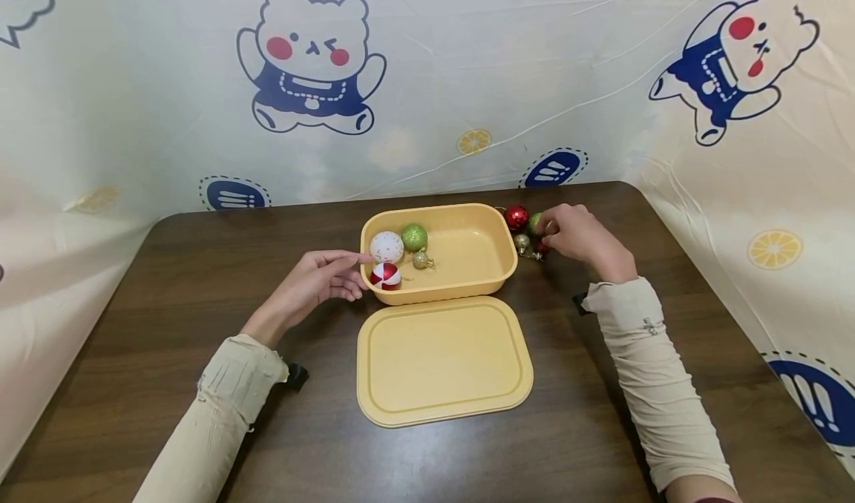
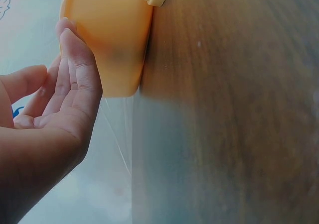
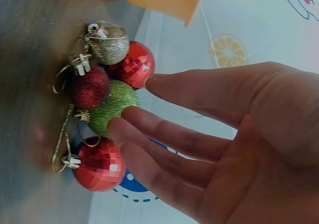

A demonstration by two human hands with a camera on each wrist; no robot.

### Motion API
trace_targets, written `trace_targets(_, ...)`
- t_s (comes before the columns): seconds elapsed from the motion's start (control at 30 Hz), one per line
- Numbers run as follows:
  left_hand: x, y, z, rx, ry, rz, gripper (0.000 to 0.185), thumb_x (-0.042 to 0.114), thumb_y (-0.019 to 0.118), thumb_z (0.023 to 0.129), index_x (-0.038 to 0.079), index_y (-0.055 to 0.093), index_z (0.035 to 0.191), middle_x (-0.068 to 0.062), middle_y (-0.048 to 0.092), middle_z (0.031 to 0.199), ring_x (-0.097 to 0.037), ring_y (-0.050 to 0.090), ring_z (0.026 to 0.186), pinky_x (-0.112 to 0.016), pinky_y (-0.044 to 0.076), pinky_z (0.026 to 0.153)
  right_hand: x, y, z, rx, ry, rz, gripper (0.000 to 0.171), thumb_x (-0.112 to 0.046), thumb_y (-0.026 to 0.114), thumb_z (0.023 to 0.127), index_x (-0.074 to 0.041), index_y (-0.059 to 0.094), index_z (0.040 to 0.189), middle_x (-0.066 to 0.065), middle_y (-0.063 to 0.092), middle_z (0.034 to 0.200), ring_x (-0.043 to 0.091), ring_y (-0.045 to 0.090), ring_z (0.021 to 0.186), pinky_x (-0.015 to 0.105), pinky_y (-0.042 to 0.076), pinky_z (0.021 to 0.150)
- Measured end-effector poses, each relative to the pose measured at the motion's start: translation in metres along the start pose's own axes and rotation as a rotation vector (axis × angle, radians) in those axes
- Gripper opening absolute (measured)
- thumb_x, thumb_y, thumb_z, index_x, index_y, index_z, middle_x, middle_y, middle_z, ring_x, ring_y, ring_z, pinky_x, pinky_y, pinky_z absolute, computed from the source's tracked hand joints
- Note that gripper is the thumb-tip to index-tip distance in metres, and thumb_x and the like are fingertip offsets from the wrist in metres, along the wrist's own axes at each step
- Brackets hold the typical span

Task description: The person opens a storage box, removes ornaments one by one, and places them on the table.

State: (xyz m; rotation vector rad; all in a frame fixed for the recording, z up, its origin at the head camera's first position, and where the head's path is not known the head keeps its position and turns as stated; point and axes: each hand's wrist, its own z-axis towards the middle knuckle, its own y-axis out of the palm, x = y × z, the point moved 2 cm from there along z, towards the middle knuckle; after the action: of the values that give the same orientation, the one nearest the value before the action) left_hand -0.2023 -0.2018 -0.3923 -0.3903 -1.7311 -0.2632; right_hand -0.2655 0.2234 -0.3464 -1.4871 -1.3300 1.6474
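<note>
My left hand (image 1: 319, 279) is at the left end of a yellow plastic box (image 1: 461, 293), its fingertips right at the rim and wall, fingers loosely extended. In the box's left part lie a white speckled ball (image 1: 387, 246), a green glitter bauble (image 1: 414, 237), a small gold bauble (image 1: 421, 260) and a red-and-white bauble (image 1: 385, 276). To the right of the box, my right hand (image 1: 582, 237) reaches over a cluster of Christmas baubles. Thumb and fingers are spread apart, fingertips close to another green glitter bauble (image 3: 113, 107).
A yellow lid (image 1: 444, 362) lies flat in front of the box on the brown wooden table (image 1: 167, 325). Beside the green bauble are faceted red baubles (image 3: 99, 165), a dark red one (image 3: 89, 87) and a gold one (image 3: 110, 47). A printed curtain (image 1: 441, 65) hangs behind.
</note>
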Motion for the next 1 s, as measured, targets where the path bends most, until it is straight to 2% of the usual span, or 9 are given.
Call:
trace_targets(0.23,0.001,0.0,0.0,0.001,-0.002,-0.001,0.047,0.028,0.051,0.105,-0.007,0.054,0.137,-0.017,0.07,0.094,-0.021,0.068,0.078,-0.035,0.06,0.076,-0.01,-0.005,-0.003,0.046,-0.012,-0.014,0.023,-0.003,0.059,0.092,0.0,0.071,0.111,0.016,0.071,0.096,0.027,0.064,0.082,0.045,0.055,0.074)
trace_targets(0.57,0.0,0.0,0.0,-0.003,0.006,0.005,0.048,0.029,0.051,0.105,-0.007,0.054,0.137,-0.017,0.071,0.094,-0.021,0.068,0.078,-0.034,0.06,0.076,-0.023,-0.009,-0.009,0.11,-0.059,-0.032,0.019,-0.005,0.061,0.093,-0.001,0.073,0.107,0.017,0.071,0.099,0.029,0.067,0.088,0.049,0.056,0.08)
trace_targets(0.83,0.001,0.001,-0.001,-0.005,0.01,0.0,0.048,0.029,0.051,0.105,-0.008,0.053,0.137,-0.016,0.07,0.093,-0.021,0.068,0.078,-0.034,0.06,0.076,-0.038,-0.006,-0.009,0.164,-0.093,-0.015,0.019,-0.005,0.062,0.093,-0.001,0.073,0.108,0.016,0.071,0.102,0.026,0.063,0.082,0.042,0.057,0.072)
trace_targets(1.0,0.001,0.001,-0.001,-0.006,0.009,-0.004,0.048,0.028,0.051,0.105,-0.008,0.053,0.137,-0.016,0.071,0.093,-0.021,0.068,0.078,-0.035,0.06,0.076,-0.05,0.002,-0.007,0.253,-0.181,-0.011,0.016,-0.006,0.064,0.093,-0.002,0.073,0.104,0.011,0.068,0.094,0.024,0.058,0.077,0.038,0.053,0.069)
